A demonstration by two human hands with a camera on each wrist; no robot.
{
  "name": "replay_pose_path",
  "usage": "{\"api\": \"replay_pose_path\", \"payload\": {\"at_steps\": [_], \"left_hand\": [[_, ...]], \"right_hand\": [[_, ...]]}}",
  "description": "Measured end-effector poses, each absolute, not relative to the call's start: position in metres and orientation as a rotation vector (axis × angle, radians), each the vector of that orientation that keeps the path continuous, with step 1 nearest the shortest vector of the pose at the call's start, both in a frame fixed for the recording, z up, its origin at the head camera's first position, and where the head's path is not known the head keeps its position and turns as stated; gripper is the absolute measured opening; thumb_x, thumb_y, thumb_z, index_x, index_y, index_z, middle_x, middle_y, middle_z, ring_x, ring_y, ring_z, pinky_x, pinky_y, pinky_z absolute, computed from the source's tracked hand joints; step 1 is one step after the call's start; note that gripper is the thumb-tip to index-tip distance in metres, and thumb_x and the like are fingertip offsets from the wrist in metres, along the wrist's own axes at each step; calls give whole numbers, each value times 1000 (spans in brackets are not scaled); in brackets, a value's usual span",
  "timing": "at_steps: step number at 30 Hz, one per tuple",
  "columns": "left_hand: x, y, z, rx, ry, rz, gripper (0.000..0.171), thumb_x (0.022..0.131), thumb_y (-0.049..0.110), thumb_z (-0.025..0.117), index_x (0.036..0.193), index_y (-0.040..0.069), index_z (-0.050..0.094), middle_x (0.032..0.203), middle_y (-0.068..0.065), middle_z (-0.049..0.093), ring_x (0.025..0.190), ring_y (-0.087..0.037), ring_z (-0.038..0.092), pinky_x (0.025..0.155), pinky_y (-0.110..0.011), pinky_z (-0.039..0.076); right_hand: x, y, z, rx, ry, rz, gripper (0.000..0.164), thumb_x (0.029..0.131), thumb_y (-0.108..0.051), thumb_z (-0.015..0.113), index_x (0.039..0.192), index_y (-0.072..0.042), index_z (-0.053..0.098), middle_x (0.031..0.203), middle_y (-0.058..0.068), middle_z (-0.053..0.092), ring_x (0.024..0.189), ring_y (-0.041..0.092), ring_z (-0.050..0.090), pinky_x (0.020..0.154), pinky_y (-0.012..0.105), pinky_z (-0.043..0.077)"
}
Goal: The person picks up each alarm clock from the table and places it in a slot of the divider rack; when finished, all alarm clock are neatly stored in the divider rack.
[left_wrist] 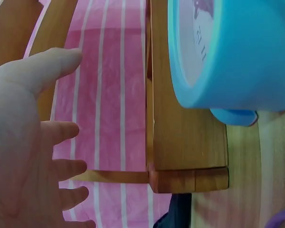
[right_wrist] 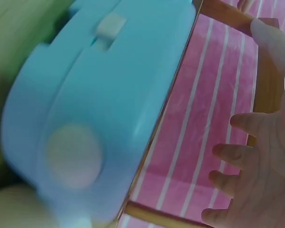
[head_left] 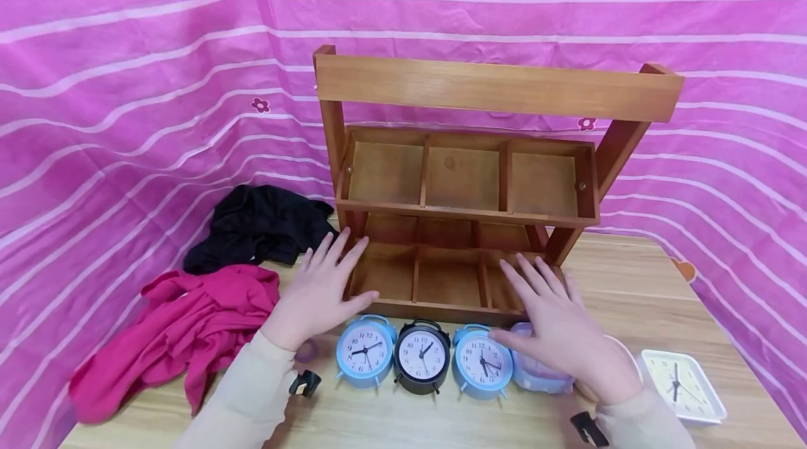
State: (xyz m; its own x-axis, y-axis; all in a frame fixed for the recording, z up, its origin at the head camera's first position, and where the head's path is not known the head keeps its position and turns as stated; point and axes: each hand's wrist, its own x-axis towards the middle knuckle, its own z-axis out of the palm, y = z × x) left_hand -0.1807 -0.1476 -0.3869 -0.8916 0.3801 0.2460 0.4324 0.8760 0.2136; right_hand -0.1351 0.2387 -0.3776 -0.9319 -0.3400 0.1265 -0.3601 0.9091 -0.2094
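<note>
Both hands are spread with straight fingers and hold nothing. In the head view my left hand (head_left: 318,291) hovers at the left front of a brown wooden two-tier shelf (head_left: 485,88), above a blue twin-bell alarm clock (head_left: 366,353). My right hand (head_left: 557,323) hovers at the shelf's right front and partly covers a pale blue-lilac clock (head_left: 541,373). Between them stand a black alarm clock (head_left: 422,358) and a second blue alarm clock (head_left: 483,363). The wrist views show the left palm (left_wrist: 19,142) and right palm (right_wrist: 270,156) beside the shelf, with blue clocks close to the cameras.
A square white clock (head_left: 684,386) lies at the right. Behind the right wrist, a round cream-rimmed object (head_left: 624,351) is mostly hidden. Magenta cloth (head_left: 189,330) and black cloth (head_left: 265,225) lie left. A small purple object (head_left: 307,351) sits by the left wrist. Pink striped fabric (head_left: 157,50) surrounds the table.
</note>
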Motion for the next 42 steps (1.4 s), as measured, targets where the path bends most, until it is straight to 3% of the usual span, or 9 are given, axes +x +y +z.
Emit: {"api": "replay_pose_path", "payload": {"at_steps": [7, 13, 17, 22, 26, 34, 38, 42], "left_hand": [[-193, -157, -387, -558, -2762, -466, 82, 94, 61, 67, 153, 5, 49, 156, -24, 46, 146, -44, 41, 115, -67, 37], [-209, -166, -384, -478, -2690, -598, 87, 96, 53, 69, 154, -5, 39, 154, -27, 47, 140, -43, 48, 114, -58, 42], [-221, -167, -380, -392, -2715, -708, 100, 97, 58, 66, 165, 1, 19, 164, -25, 34, 147, -43, 39, 114, -61, 41], [-235, -165, -375, -378, -2728, -914, 112, 94, 68, 62, 168, 22, -8, 173, -15, 17, 155, -40, 27, 113, -64, 40], [-247, -163, -370, -432, -2675, -1107, 113, 94, 67, 65, 165, 36, -18, 176, -2, 3, 158, -35, 21, 118, -62, 33], [-263, -161, -367, -520, -2540, -1327, 114, 95, 55, 71, 162, 43, -19, 175, 9, -3, 160, -25, 13, 126, -54, 22], [-265, -160, -368, -528, -2493, -1345, 113, 95, 53, 73, 164, 41, -16, 175, 4, 3, 159, -28, 20, 125, -53, 26], [-268, -159, -364, -538, -2437, -1357, 110, 95, 52, 74, 164, 46, -12, 174, -1, 16, 153, -32, 34, 121, -56, 33]], "right_hand": [[-144, 212, -385, 625, -2876, 308, 109, 77, -71, 80, 163, -18, 38, 160, 13, 45, 144, 44, 39, 117, 74, 22], [-148, 182, -394, 740, -2842, 315, 103, 75, -74, 79, 157, -18, 48, 143, 11, 59, 130, 39, 52, 108, 69, 39], [-149, 159, -398, 813, -2875, 319, 99, 76, -77, 76, 153, -20, 53, 136, 7, 62, 124, 32, 54, 102, 60, 44], [-147, 133, -403, 879, -2911, 355, 96, 77, -78, 74, 151, -18, 56, 132, 5, 64, 119, 27, 54, 94, 49, 44], [-145, 115, -403, 937, -2903, 384, 94, 78, -76, 76, 150, -17, 57, 131, 4, 64, 116, 26, 53, 92, 46, 42], [-141, 86, -406, 1043, -2891, 338, 96, 77, -79, 74, 150, -18, 57, 128, 2, 64, 112, 22, 52, 91, 44, 44], [-139, 75, -412, 1066, -2903, 309, 99, 76, -83, 71, 150, -19, 57, 132, 2, 63, 115, 21, 52, 93, 43, 45], [-137, 68, -417, 1057, -2934, 298, 98, 75, -83, 72, 148, -20, 58, 135, 1, 62, 119, 22, 53, 96, 44, 45]]}}
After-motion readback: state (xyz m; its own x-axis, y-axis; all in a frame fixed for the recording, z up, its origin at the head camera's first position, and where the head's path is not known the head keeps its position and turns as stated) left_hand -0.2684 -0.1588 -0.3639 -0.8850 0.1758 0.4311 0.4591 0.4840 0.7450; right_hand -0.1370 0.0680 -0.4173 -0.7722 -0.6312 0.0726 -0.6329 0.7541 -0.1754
